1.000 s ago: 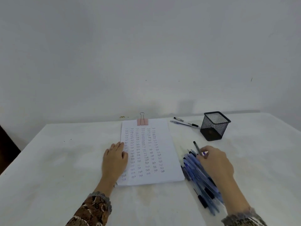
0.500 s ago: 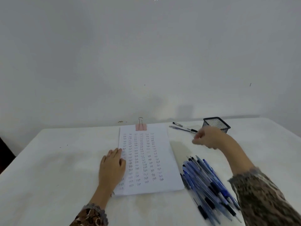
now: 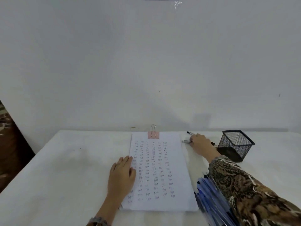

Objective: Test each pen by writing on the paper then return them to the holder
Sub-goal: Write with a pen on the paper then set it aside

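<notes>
White table (image 3: 65, 168) carries one paper (image 3: 178, 167) under one pink clip (image 3: 153, 135), one mesh holder (image 3: 234, 144) at its 2 o'clock, and two loose pens (image 3: 186, 141) at 1 o'clock. The left hand (image 3: 121, 175) lies flat, fingers straight, on the paper's 9 o'clock edge. The right hand (image 3: 201, 144) covers the loose pens with fingers bent; I cannot tell if it grips one. The blue pen pile (image 3: 206, 193) at 5 o'clock is half hidden by a sleeve (image 3: 244, 185) and cannot be counted.

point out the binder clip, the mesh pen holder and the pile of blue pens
binder clip (image 3: 153, 135): head view, on its pink body
mesh pen holder (image 3: 242, 150): head view, on its front mesh wall
pile of blue pens (image 3: 206, 191): head view, on a blue barrel mid-pile
</notes>
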Motion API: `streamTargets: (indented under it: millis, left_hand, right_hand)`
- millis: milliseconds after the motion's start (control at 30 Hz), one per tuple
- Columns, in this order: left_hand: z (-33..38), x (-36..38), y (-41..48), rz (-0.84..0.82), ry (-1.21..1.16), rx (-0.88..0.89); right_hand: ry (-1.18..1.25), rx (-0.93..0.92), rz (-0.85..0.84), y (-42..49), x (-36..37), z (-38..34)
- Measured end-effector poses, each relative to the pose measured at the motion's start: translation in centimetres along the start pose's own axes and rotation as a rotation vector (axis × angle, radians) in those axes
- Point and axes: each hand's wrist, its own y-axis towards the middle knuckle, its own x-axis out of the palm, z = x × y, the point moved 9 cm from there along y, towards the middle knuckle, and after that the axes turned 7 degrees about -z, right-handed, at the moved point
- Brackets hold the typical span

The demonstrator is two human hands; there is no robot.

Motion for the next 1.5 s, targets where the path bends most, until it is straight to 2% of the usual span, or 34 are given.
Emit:
streamTargets:
  millis: [67,133,200,300,467,533,667,767,800,833,900,933,967,1000,1033,1100,1133,1167,1267,1500]
  left_hand:
    - [0.2,-0.1,-0.1,-0.003,0.002,0.006]
    - [0.3,0.0,-0.2,-0.019,-0.003,0.013]
    - [0.4,-0.2,-0.2,-0.016,-0.004,0.012]
    - [0.8,-0.5,-0.2,0.004,0.010,0.049]
    - [2.6,-1.7,-0.8,0.079,-0.028,0.237]
    - [3.6,-1.6,-1.1,0.060,-0.013,0.323]
    - [4.0,-1.2,-1.3,0.061,0.025,0.409]
    - [4.3,-0.9,-1.2,0.085,0.069,0.466]
    - [4.2,-0.7,-1.0,0.085,0.070,0.471]
    - [4.1,-0.6,-0.9,0.084,0.054,0.463]
    - [3.8,-0.5,-0.7,0.068,-0.013,0.414]
    - [3.6,-0.5,-0.6,0.039,-0.048,0.384]
    - [3.5,-0.3,-0.6,0.005,-0.071,0.362]
    - [3.6,-0.3,-0.7,-0.017,-0.082,0.357]
    - [3.6,-0.2,-0.7,-0.037,-0.082,0.351]
    - [3.7,-0.2,-0.5,-0.056,-0.084,0.339]
    - [3.7,-0.2,-0.5,-0.057,-0.081,0.340]
    - [3.7,-0.2,-0.5,-0.058,-0.081,0.339]
    - [3.6,-0.3,-0.5,-0.058,-0.096,0.333]
    - [3.5,-0.4,-0.5,-0.047,-0.125,0.322]
  right_hand:
    - [-0.086,-0.036,0.036,-0.2,-0.2,-0.7]
    - [-0.065,-0.062,0.100,-0.7,-1.2,-1.2]
    - [0.121,-0.119,0.183,-1.5,-3.1,-2.1]
    - [0.392,-0.357,0.192,-3.6,-5.7,-5.9]
    - [0.194,-0.731,0.200,-10.0,-5.4,-14.5]
    - [0.097,-0.822,0.214,-11.6,-4.1,-16.9]
    - [0.023,-0.761,0.173,-11.7,-1.2,-18.2]
    - [0.077,-0.714,0.155,-11.6,-0.2,-17.9]
    - [0.111,-0.729,0.177,-11.8,-0.4,-17.8]
    - [0.107,-0.767,0.271,-12.1,-1.0,-17.6]
    - [0.088,-0.791,0.577,-12.9,-2.9,-16.2]
    - [0.156,-0.761,0.711,-13.2,-4.0,-15.0]
    - [0.312,-0.721,0.771,-13.3,-5.0,-13.6]
    - [0.574,-0.648,0.766,-13.3,-5.9,-12.0]
    - [0.918,-0.556,0.688,-12.9,-6.1,-10.5]
    - [1.608,-0.311,0.411,-11.5,-3.1,-9.4]
    - [1.837,-0.182,0.296,-11.2,-1.2,-9.8]
    - [1.955,-0.085,0.222,-11.1,0.6,-10.3]
    - [2.041,0.046,0.148,-11.5,3.0,-11.0]
    - [2.114,0.116,0.217,-11.7,3.6,-10.2]
